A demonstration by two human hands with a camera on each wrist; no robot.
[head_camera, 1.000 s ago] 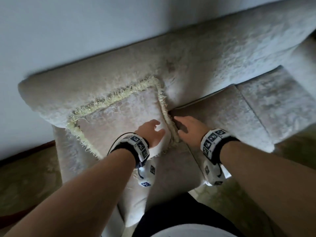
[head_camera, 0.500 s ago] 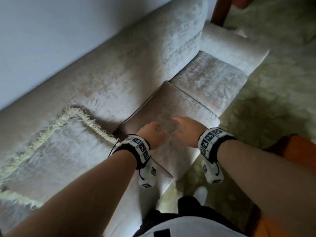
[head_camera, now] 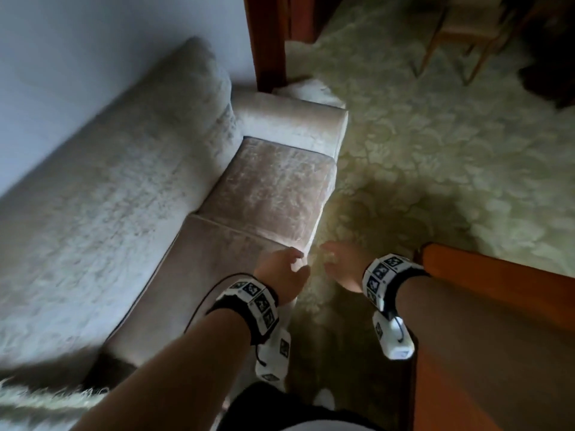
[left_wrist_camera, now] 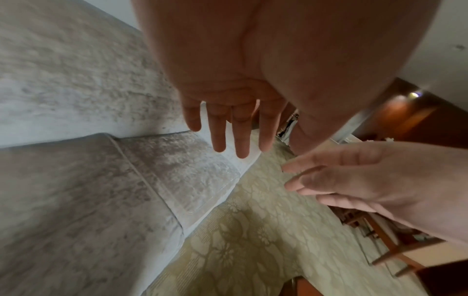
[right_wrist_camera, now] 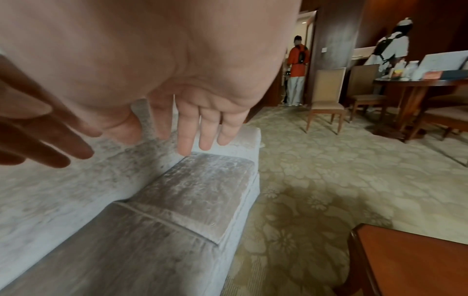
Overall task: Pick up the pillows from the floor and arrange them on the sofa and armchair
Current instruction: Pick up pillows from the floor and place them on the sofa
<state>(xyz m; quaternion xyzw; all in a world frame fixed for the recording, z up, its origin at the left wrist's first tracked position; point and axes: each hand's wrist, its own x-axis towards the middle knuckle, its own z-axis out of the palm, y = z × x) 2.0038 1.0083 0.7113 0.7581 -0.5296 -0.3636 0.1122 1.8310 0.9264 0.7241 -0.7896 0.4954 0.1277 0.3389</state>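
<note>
The pale velvet sofa (head_camera: 118, 194) runs along the wall, its seat cushions (head_camera: 273, 188) bare. A fringed pillow (head_camera: 37, 402) shows only as a blurred edge at the bottom left of the head view, on the sofa's left end. My left hand (head_camera: 284, 269) hovers over the seat's front edge, fingers relaxed and holding nothing; its fingers (left_wrist_camera: 240, 132) hang straight. My right hand (head_camera: 340, 265) is beside it over the carpet, also empty, with straight fingers (right_wrist_camera: 207, 128). No pillow on the floor is in sight.
A patterned green carpet (head_camera: 435, 150) spreads to the right. An orange wooden table corner (head_camera: 485, 306) sits close by my right arm. A dark wooden post (head_camera: 267, 42) stands behind the sofa's armrest (head_camera: 295, 119). Chairs (right_wrist_camera: 326, 96), a round table (right_wrist_camera: 418, 88) and two people (right_wrist_camera: 298, 66) are farther off.
Both hands left the fringed pillow on the sofa and swung right, empty. The view has turned right, from the sofa's left end toward its right armrest and the carpet.
</note>
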